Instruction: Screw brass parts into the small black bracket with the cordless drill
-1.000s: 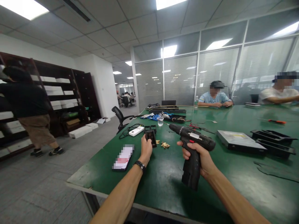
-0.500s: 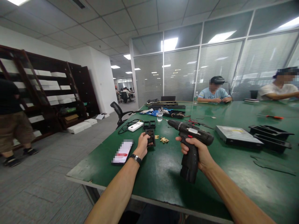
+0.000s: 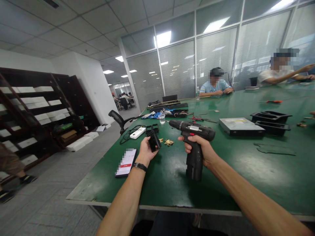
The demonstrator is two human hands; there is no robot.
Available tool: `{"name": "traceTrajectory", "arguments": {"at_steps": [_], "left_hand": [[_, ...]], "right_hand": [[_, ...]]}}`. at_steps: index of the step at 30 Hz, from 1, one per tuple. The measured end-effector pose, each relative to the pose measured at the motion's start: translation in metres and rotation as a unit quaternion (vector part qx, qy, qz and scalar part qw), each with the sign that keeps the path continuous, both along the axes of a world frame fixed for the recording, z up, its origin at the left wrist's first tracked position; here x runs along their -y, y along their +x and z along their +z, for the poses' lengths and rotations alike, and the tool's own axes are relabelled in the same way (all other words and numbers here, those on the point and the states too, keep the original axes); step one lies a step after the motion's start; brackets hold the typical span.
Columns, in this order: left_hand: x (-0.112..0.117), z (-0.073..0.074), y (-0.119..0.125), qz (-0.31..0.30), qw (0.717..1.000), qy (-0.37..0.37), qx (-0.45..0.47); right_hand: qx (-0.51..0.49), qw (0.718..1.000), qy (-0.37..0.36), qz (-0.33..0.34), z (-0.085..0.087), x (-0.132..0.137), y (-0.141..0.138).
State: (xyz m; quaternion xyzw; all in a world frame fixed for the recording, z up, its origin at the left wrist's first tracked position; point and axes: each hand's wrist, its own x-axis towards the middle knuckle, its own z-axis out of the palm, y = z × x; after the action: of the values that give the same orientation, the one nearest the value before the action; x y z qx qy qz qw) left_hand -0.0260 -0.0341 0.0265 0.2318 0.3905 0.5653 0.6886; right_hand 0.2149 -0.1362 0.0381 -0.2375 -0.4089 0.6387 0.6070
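Observation:
My right hand point(image 3: 197, 146) is wrapped round the grip of a black cordless drill point(image 3: 193, 131), its long bit pointing left and its battery end down. In my left hand point(image 3: 146, 149) is a small black plastic part point(image 3: 154, 141), box-like and tilted, its exact kind unclear. Beyond it lies another black plastic part point(image 3: 153, 127). Small brass-coloured pieces point(image 3: 169, 142) lie in a pile on the green table point(image 3: 167, 183), between the drill and my left hand. A smartphone point(image 3: 126, 162) with a lit screen rests left of my left wrist.
A white device with a cable point(image 3: 137, 133) and a clear cup point(image 3: 161, 118) stand farther back. To the right are a silver-and-black disc drive point(image 3: 241, 126), black trays point(image 3: 270, 122) and an orange-handled tool point(image 3: 274, 102). Two people sit across the table; another person's legs point(image 3: 11, 160) show at left.
My left hand has turned the black part over, so palm and fingers now cradle it from below. The camera view has swung right and tilted. The drill stays in my right hand.

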Motion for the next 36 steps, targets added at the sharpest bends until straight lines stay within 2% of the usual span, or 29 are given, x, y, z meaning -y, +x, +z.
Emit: {"name": "traceTrajectory", "arguments": {"at_steps": [4, 8, 14, 19, 22, 26, 31, 36], "left_hand": [[0.001, -0.003, 0.0, -0.01, 1.0, 0.007, 0.015], [0.003, -0.009, 0.004, -0.035, 0.998, 0.057, -0.007], [0.0, -0.016, 0.01, 0.029, 0.974, 0.152, -0.165], [-0.005, -0.019, 0.006, 0.077, 0.926, 0.175, -0.325], [-0.005, -0.018, 0.003, 0.083, 0.906, 0.179, -0.374], [-0.01, -0.009, 0.003, 0.05, 0.889, 0.16, -0.426], [-0.025, 0.006, 0.003, -0.019, 0.872, 0.051, -0.487], [-0.035, 0.011, -0.004, -0.06, 0.849, -0.019, -0.524]], "right_hand": [[-0.002, 1.0, 0.002, -0.008, -0.004, -0.004, 0.0], [0.003, 1.0, 0.002, -0.011, -0.005, -0.004, 0.001], [0.008, 1.0, -0.005, 0.003, 0.001, 0.0, 0.001], [0.012, 1.0, -0.015, 0.004, 0.001, 0.0, 0.002], [0.012, 1.0, -0.015, -0.004, 0.0, -0.001, 0.002], [0.017, 1.0, -0.013, -0.008, -0.001, -0.002, 0.001], [0.014, 1.0, -0.011, -0.004, 0.001, -0.001, 0.001], [-0.007, 1.0, -0.007, -0.002, 0.005, 0.002, 0.0]]}}
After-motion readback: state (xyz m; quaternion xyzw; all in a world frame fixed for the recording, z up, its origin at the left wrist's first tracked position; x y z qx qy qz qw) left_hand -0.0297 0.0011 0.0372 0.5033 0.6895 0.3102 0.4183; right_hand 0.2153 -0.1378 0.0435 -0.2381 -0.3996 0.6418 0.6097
